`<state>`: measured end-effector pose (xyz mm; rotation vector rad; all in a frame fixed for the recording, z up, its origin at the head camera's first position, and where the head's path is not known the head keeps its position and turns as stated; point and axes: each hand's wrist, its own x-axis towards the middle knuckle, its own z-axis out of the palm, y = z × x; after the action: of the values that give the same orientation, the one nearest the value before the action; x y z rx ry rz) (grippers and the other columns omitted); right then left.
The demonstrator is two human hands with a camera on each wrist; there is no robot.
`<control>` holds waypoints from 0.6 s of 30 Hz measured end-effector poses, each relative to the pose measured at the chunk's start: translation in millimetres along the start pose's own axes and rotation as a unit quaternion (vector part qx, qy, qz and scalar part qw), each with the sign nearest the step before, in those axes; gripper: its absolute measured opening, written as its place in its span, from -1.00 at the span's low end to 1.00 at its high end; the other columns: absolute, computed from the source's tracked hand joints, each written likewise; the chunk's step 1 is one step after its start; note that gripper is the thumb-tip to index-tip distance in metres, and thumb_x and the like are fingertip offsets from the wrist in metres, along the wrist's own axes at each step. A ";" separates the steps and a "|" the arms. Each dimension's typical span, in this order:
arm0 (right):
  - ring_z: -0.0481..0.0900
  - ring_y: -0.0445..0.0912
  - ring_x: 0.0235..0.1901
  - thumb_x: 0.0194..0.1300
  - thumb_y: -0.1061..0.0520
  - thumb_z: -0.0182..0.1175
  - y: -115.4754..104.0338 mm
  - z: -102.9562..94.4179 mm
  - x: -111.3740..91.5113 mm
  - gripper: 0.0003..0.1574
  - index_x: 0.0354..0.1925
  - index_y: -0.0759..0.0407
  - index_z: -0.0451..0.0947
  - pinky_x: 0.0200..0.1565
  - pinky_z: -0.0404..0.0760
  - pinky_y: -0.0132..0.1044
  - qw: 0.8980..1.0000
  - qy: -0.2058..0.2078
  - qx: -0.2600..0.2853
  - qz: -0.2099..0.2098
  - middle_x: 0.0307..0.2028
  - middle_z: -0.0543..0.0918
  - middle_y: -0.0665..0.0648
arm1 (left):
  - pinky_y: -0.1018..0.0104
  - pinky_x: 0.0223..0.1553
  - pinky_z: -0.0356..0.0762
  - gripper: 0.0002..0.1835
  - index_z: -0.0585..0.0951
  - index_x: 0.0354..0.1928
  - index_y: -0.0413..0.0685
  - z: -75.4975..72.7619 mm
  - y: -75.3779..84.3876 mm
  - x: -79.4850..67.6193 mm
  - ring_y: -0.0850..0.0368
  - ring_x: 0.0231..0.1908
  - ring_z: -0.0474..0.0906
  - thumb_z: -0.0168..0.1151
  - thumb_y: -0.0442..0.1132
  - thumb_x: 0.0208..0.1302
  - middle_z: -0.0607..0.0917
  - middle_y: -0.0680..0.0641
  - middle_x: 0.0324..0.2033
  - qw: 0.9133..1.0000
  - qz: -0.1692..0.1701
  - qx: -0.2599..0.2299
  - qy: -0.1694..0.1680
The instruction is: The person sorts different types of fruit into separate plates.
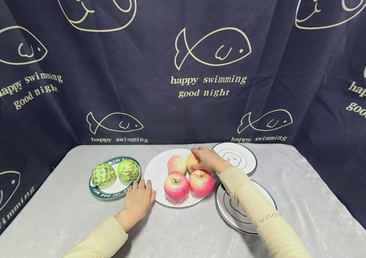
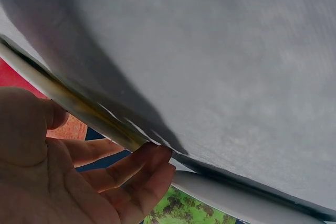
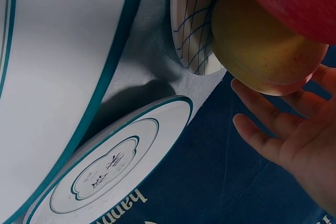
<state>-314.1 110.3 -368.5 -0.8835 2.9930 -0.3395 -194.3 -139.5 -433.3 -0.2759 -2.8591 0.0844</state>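
Note:
My right hand [image 1: 207,159] grips a yellow-pink peach [image 1: 190,163] at the back right of the white grid-patterned plate [image 1: 155,175]. In the right wrist view its fingers [image 3: 275,116] curl against the peach's far side, and the thumb is hidden there. A second peach [image 1: 176,164] sits to its left, with two red apples [image 1: 176,186] in front. My left hand [image 1: 138,199] is at the plate's left rim, fingers loosely extended and holding nothing. Two green custard apples [image 1: 103,174] lie on a green-rimmed oval plate [image 1: 97,191] just left of that hand.
Two white plates with dark rims stand at the right: one at the back [image 1: 248,157], one nearer [image 1: 229,218], partly under my right forearm. A grey cloth [image 1: 170,233] covers the table. Dark blue fish-print curtains [image 1: 150,71] enclose its back and sides.

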 end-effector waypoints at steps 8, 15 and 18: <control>0.47 -0.02 -0.27 -0.02 -0.12 0.34 0.2 -0.6 0.4 -0.22 0.10 0.23 0.40 -0.19 0.47 -0.14 1.000 0.011 0.007 -0.005 -0.25 0.52 0.15 | -0.01 -0.21 0.47 -0.53 0.49 0.03 -0.27 -2.3 0.8 -0.4 -0.18 -0.19 0.47 0.00 -0.02 0.28 0.54 -0.26 -0.20 1.000 0.000 -0.004 0.002; 0.47 -0.04 -0.31 -0.03 -0.11 0.35 -0.1 -0.6 0.7 -0.25 0.07 0.22 0.42 -0.24 0.46 -0.14 1.000 0.019 -0.003 -0.011 -0.30 0.51 0.12 | -0.02 -0.20 0.47 -0.53 0.49 0.04 -0.28 -2.9 0.9 -0.4 -0.19 -0.17 0.46 -0.01 -0.03 0.29 0.54 -0.26 -0.19 1.000 -0.001 -0.006 -0.004; 0.46 -0.05 -0.33 -0.05 -0.12 0.36 0.7 -0.2 1.2 -0.28 0.03 0.19 0.43 -0.25 0.44 -0.13 1.000 0.028 -0.010 -0.011 -0.33 0.49 0.09 | -0.01 -0.20 0.47 -0.53 0.49 0.04 -0.27 -2.2 0.7 0.0 -0.19 -0.17 0.47 -0.01 -0.02 0.29 0.54 -0.26 -0.18 1.000 0.000 -0.003 -0.005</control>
<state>-315.5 110.3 -368.4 -0.9232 3.0450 -0.3422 -193.5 -138.7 -431.2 -0.2773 -2.8707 0.0762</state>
